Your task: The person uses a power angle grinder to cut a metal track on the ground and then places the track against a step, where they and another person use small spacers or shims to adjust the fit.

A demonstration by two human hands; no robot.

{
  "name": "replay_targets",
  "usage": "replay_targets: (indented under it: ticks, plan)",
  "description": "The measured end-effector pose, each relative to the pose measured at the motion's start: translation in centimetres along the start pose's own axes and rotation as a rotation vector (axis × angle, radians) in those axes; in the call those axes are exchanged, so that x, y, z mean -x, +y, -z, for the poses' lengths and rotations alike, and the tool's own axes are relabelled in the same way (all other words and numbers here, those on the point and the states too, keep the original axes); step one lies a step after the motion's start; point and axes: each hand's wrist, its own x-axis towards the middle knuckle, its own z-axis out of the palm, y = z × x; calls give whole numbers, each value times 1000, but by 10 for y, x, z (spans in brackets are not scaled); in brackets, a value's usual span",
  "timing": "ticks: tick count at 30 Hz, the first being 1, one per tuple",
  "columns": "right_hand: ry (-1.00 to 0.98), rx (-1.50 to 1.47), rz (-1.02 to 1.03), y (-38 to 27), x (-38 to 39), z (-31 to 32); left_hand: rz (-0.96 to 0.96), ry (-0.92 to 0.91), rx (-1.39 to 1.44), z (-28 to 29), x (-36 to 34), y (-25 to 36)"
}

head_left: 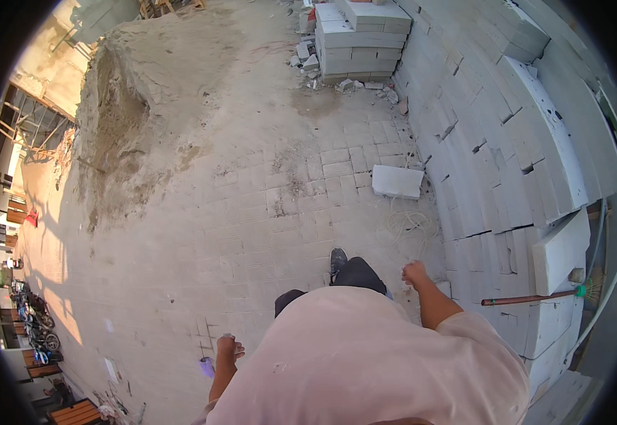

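Note:
My left hand (229, 346) hangs low beside my body. Its fingers are loosely bent and a little apart, with nothing visible in them. Close to it a small purple item (207, 367) shows against the ground; its kind I cannot make out. Out to the right, my right hand (413, 273) is closed in a loose fist, and no object shows in it. Ahead of that hand a thin pale cord (411, 225) lies in loose coils. Just beyond the cord, a single white block (397, 182) rests on the paving. Neither hand touches these things.
A tall stack of white blocks (485, 156) runs along my right, with a broom (535, 299) at it. Another block pile (361, 46) stands ahead among rubble (308, 60). A sand heap (121, 106) rises at the far left; motorcycles (36, 319) are parked left.

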Motion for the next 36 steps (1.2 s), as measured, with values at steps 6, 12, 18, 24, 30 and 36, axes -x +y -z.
replay_targets:
  ticks: [6, 12, 18, 24, 30, 36]
  plan:
    - [54, 145, 246, -264, -59, -39, -2, 13, 175, -5, -76, 5]
    - [94, 4, 420, -393, -101, -95, -656, -25, -961, -45, -194, 80]
    - [95, 114, 58, -397, -103, -156, -99, -168, 201, -5, -202, 293]
    - [79, 131, -152, -407, -103, -211, -162, -79, 148, 64, -199, 522]
    - [158, 4, -88, -478, -150, -238, -301, -47, 87, 43, -225, 696]
    - [97, 32, -134, -573, -255, -248, -343, -105, 52, -28, -225, 801]
